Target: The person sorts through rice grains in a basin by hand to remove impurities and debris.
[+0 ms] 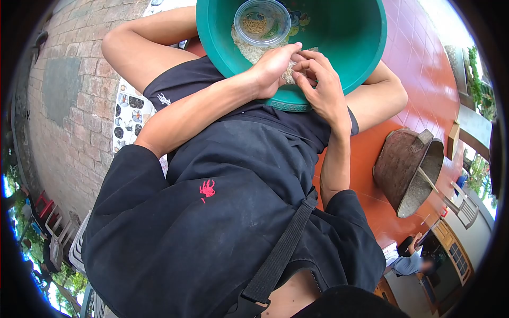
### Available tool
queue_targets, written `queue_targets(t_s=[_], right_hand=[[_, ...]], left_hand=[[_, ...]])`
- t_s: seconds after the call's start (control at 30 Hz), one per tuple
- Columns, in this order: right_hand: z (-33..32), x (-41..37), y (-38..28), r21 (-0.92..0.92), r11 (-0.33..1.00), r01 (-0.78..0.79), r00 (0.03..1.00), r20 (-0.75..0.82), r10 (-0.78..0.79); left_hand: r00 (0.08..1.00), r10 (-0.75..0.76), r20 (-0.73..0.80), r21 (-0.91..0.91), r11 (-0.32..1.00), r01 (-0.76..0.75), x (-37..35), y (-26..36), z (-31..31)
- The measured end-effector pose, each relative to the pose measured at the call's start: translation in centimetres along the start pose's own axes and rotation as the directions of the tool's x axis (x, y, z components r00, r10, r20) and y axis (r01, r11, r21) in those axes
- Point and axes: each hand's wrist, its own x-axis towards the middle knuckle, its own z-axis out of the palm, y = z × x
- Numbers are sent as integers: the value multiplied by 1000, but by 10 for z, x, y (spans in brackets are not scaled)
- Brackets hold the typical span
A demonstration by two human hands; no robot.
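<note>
A green plastic basin (pixel 358 45) rests on the lap, with pale rice (pixel 253 53) spread along its near left side. My left hand (pixel 273 68) is cupped over the near rim; its fingers are mostly hidden, and rice grains show in its hollow. Right beside it, my right hand (pixel 321 79) has its fingers curled in toward the left palm, thumb near the index finger. Whatever is between those fingertips is too small to make out. A clear plastic cup (pixel 263 22) holding a little brownish grain sits in the basin beyond the left hand.
To the right, a large worn brown tub (pixel 405 164) with a stick in it lies tilted on the red tile floor (pixel 344 167). Brick paving (pixel 79 42) is on the left. Another person (pixel 408 262) and a chair (pixel 466 206) are at far right.
</note>
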Motion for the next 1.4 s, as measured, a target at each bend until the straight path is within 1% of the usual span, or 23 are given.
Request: queue_targets(t_s=[0.1,0.13,0.17,0.27,0.33,0.4,0.43,0.5,0.57,0.7,0.8,0.87,0.93,1.0,1.07,1.13,1.2,1.23,1.27,1.3,1.33,1.37,1.4], right_hand=[[1,1,6,-51,998,43,999,-28,-44],[1,0,6,-52,998,43,999,-27,-44],[1,1,6,-32,999,43,998,-46,-44],[1,0,4,2,1000,31,997,-66,-30],[1,1,1,16,1000,20,997,-70,-19],[1,1,-4,141,989,-36,996,-72,46],[0,0,-3,140,989,-35,996,-72,46],[0,-3,0,15,1000,5,999,-43,-5],[-1,-3,1,1,1000,7,999,-35,-7],[-1,-2,1,-25,1000,8,1000,-28,-9],[0,-1,-3,-31,999,-7,1000,-24,6],[0,-2,-3,-23,1000,-10,1000,-30,9],[1,-1,-3,-13,1000,-12,999,-34,12],[0,-1,-4,26,1000,11,998,-63,-9],[0,-1,-9,38,999,3,996,-88,1],[-3,2,-14,49,999,-5,993,-115,11],[-7,8,-16,-112,979,171,962,-196,-190],[-9,14,-16,-209,950,232,927,-249,-281],[-9,15,-19,-209,950,231,927,-250,-280],[-9,19,-29,-167,938,303,856,-386,-345],[-8,22,-38,-134,916,379,763,-515,-391],[-6,25,-44,-189,900,392,701,-573,-425],[-5,28,-47,-190,901,391,700,-573,-425]], left_hand=[[999,18,-27,-2,1000,-18,3,-2,-1],[1000,9,-17,-35,999,-10,3,-2,-1],[1000,2,-7,-67,998,-2,3,-1,-1],[999,12,30,-68,998,-9,1,1,0],[1000,6,12,-79,997,-5,-1,2,2],[1000,1,-6,-90,996,-1,-1,2,3],[1000,11,-16,-64,998,-12,-1,1,2],[999,23,-27,-37,999,-24,-1,0,1],[1000,5,6,-12,1000,-4,-1,0,0],[1000,-9,6,-15,1000,9,5,-3,-3],[999,-9,34,-24,1000,9,6,-3,-4],[1000,0,5,10,1000,0,3,-2,-2],[1000,3,4,-4,1000,-3,3,-1,-2],[1000,5,4,-18,1000,-5,-1,2,2],[999,36,-2,-18,999,-36,-11,7,10],[999,34,-16,-39,999,-34,-6,5,9],[999,29,-29,-60,998,-31,-6,5,9],[999,45,-16,-38,998,-46,-8,6,9],[998,61,-3,-15,998,-61,-9,7,11],[998,61,-3,-15,998,-61,-12,9,13],[999,52,-6,-13,999,-52,-14,12,15],[999,43,-8,-12,999,-43,-16,13,15],[999,42,-6,-12,999,-42,-13,10,13]])
